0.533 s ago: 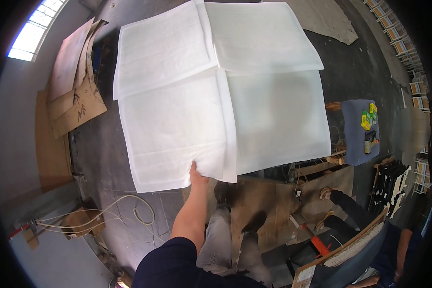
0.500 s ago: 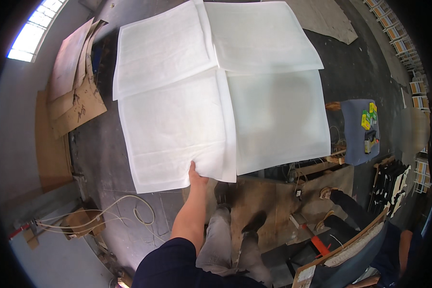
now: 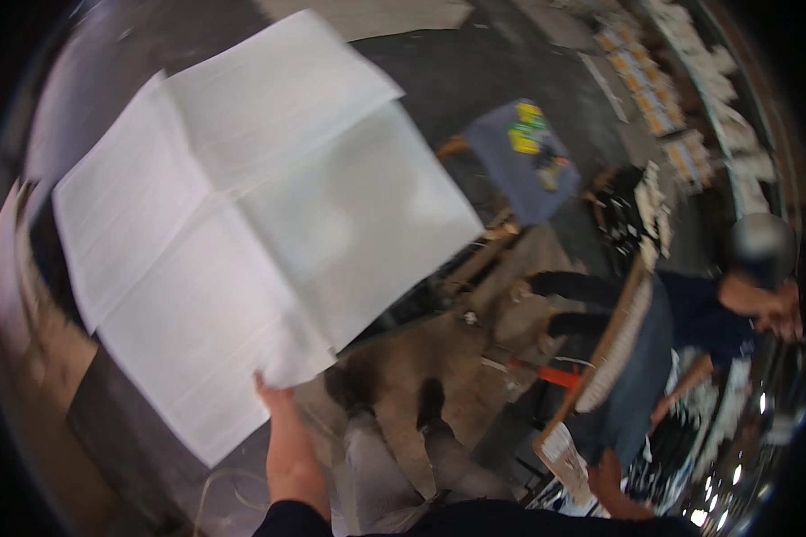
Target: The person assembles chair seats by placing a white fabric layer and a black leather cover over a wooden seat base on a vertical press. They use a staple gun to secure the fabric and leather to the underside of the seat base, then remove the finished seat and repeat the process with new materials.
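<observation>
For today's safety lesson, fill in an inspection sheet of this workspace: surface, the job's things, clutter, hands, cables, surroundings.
Surface: dark floor, blurred by motion.
Job's things: large white sheet with fold creases, held spread out by its lower edge.
Clutter: cardboard pieces at the left; blue board with coloured patches on the floor.
Hands: left hand grips the sheet's lower edge; right hand not in view.
Cables: pale cord on the floor near the lower edge, faint.
Surroundings: another person in dark blue at the right, beside a flat panel; shelves along the far right rim.
</observation>
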Motion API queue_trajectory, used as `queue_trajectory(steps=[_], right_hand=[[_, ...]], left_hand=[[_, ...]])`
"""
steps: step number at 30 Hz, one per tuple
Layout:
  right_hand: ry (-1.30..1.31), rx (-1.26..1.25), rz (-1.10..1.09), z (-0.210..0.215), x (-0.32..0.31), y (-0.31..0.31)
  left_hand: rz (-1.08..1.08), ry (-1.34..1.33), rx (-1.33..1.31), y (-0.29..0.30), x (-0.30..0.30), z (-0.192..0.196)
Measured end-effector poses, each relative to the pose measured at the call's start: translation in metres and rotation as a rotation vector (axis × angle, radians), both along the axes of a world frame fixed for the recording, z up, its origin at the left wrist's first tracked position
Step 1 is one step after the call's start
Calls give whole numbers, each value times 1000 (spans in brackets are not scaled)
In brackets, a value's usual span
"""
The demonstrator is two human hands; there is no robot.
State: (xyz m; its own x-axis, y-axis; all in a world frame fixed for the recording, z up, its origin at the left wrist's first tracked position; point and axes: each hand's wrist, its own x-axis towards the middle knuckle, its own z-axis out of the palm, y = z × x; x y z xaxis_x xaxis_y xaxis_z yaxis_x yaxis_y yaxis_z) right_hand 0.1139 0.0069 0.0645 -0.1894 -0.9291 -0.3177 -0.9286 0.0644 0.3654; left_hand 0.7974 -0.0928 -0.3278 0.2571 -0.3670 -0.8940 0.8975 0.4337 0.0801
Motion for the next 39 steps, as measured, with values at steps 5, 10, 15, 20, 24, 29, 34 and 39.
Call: queue_trajectory(steps=[5, 10, 15, 20, 24, 29, 34, 39], right_hand=[[-50, 126, -336, 9, 24, -19], [-20, 22, -298, 12, 27, -24], [-130, -27, -269, 6, 24, -5], [-337, -134, -137, 6, 2, 9], [-502, -167, -60, -2, -30, 11], [-703, -146, -134, -18, -61, 33], [-979, -157, 93, -5, -83, 31], [-1095, -171, 69, -3, -86, 39]], left_hand=[[108, -83, 149, 5, -14, 23], [103, -263, -47, 29, 0, 59], [-67, -491, -32, 26, 60, 113], [-72, -524, 258, -28, 94, 182], [-91, -587, 163, 1, 143, 304], [-86, -609, 174, -9, 105, 454], [-11, -702, 80, 109, 33, 534], [-129, -818, 116, 124, -24, 587]])
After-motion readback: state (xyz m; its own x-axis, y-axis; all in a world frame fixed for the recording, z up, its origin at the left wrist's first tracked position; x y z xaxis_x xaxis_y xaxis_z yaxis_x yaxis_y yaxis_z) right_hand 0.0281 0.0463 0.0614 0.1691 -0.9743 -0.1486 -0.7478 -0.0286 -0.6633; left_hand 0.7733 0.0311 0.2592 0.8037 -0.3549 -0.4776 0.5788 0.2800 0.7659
